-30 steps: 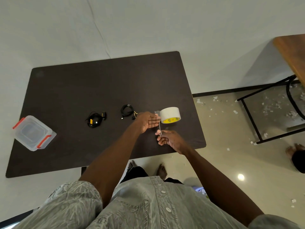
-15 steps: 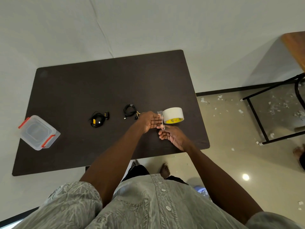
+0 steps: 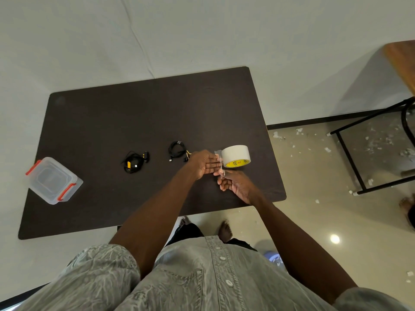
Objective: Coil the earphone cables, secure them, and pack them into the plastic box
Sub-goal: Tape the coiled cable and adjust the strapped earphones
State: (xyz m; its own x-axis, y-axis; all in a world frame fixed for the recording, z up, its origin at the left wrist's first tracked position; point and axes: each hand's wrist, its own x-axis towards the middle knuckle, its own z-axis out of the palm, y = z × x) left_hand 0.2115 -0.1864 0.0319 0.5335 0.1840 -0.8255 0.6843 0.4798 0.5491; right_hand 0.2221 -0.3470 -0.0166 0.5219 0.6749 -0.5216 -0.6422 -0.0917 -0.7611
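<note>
Both hands meet over the right part of the dark table, right beside the roll of white tape, which stands on its edge near the table's right side. The left hand reaches in with its fingers held out fairly straight and close together, tips at the loose end of tape coming off the roll; whether they pinch that end cannot be told from here. The right hand sits just below it, fingers curled round a thin metal tool that points up toward the tape, too small to name for sure. Just left of the left hand lies one coiled black earphone cable on the table, and further left a second black bundle with a yellow patch on it, the two well apart. The clear plastic box with red clasps sits at the table's far left edge, lid on, well away from both cables.
</note>
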